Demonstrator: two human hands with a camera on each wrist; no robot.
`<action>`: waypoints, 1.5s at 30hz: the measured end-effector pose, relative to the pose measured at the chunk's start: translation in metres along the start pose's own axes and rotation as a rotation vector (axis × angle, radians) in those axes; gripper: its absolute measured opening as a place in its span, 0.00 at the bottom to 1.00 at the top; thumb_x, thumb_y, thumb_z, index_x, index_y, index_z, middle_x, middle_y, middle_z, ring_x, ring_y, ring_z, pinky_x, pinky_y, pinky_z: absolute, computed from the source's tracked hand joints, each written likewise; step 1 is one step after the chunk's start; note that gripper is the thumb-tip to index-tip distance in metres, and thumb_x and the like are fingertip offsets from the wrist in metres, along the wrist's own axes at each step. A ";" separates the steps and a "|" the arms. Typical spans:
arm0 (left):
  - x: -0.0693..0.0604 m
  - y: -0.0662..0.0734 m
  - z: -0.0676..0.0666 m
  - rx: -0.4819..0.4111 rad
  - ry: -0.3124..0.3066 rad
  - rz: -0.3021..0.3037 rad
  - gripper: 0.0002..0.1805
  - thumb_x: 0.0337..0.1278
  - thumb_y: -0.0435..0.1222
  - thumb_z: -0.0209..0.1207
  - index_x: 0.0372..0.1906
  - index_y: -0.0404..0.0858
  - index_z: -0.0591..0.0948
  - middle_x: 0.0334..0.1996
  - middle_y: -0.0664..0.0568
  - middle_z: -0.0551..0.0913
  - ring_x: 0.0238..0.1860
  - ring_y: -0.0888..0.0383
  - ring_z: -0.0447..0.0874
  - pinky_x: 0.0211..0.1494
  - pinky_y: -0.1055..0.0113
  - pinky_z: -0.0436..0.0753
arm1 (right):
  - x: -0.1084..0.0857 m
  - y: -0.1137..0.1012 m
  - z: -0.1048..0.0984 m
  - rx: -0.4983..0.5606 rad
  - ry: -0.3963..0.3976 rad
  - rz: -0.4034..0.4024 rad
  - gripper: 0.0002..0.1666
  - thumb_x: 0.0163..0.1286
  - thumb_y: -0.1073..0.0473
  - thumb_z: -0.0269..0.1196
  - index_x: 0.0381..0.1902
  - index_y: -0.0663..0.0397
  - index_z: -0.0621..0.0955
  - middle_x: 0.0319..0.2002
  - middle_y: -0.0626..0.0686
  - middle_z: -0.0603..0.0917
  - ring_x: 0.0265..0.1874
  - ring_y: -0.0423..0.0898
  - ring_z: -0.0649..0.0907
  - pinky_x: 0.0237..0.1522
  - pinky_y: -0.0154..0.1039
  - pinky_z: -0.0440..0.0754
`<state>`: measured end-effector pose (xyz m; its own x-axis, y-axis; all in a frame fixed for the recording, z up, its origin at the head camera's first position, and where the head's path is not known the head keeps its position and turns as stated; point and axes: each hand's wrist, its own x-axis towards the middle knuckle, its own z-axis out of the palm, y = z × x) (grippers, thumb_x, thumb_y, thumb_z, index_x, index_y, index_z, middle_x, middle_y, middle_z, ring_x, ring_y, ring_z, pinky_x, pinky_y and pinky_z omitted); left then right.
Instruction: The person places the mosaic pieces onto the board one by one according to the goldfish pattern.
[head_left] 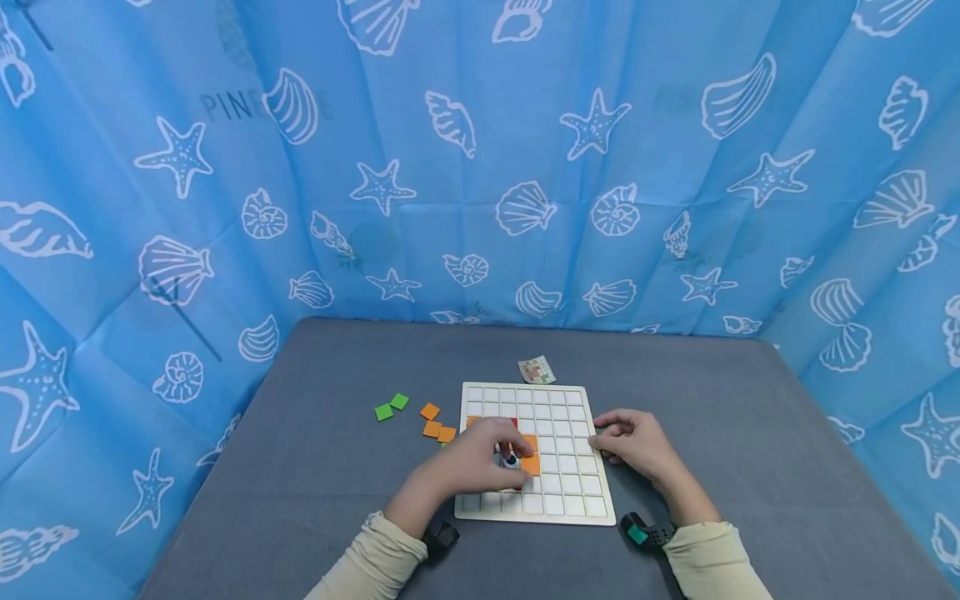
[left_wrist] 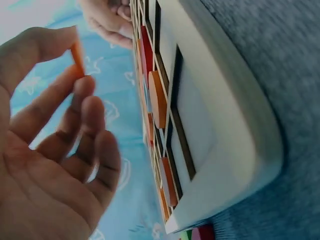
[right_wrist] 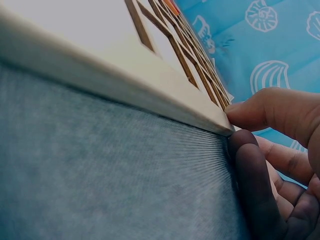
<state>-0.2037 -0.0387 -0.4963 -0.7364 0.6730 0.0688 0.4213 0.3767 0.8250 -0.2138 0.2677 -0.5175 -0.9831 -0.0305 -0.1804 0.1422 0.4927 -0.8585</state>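
A white grid board [head_left: 542, 518] lies flat, with orange tiles [head_left: 531, 464] and a red tile [left_wrist: 146, 54] set in some squares. Above its left half my left hand [head_left: 480, 458] pinches a thin orange tile [left_wrist: 78, 59] between thumb and index finger, apart from the board; the other fingers are loosely bent. In the head view that hand covers part of the grid. My right hand [head_left: 633, 442] holds the board's right edge, its thumb [right_wrist: 250, 112] on the rim and its bent fingers [right_wrist: 255, 170] against the side.
Loose orange tiles [head_left: 432, 429] and green tiles [head_left: 384, 412] lie left of the board. Beyond the far edge is a small patterned card [head_left: 536, 370]. A grey cloth [head_left: 360, 475] covers the table, and a blue shell-print curtain [head_left: 480, 167] hangs behind it.
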 end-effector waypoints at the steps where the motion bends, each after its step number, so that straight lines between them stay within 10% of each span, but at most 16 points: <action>1: 0.001 0.000 0.001 0.009 -0.005 -0.016 0.13 0.61 0.39 0.73 0.49 0.43 0.90 0.44 0.59 0.88 0.40 0.63 0.83 0.47 0.69 0.84 | 0.000 0.000 0.000 -0.002 0.000 -0.001 0.22 0.68 0.62 0.73 0.56 0.68 0.83 0.32 0.52 0.90 0.29 0.44 0.85 0.31 0.37 0.85; 24: 0.010 0.003 0.009 0.246 -0.073 -0.053 0.12 0.55 0.41 0.79 0.43 0.45 0.91 0.41 0.60 0.85 0.39 0.66 0.79 0.44 0.73 0.79 | -0.002 0.000 0.000 0.000 -0.002 -0.003 0.23 0.68 0.62 0.74 0.56 0.68 0.83 0.32 0.53 0.90 0.29 0.44 0.85 0.31 0.37 0.85; 45: 0.005 -0.004 -0.008 0.122 -0.036 -0.040 0.09 0.61 0.39 0.75 0.44 0.41 0.91 0.41 0.54 0.87 0.39 0.61 0.81 0.44 0.72 0.81 | 0.000 -0.001 -0.001 -0.003 0.004 0.002 0.22 0.67 0.62 0.75 0.55 0.68 0.84 0.32 0.54 0.90 0.28 0.44 0.84 0.30 0.37 0.85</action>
<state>-0.2135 -0.0418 -0.4953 -0.7354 0.6775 0.0152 0.4547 0.4767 0.7523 -0.2141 0.2678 -0.5165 -0.9832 -0.0261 -0.1805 0.1442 0.4951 -0.8568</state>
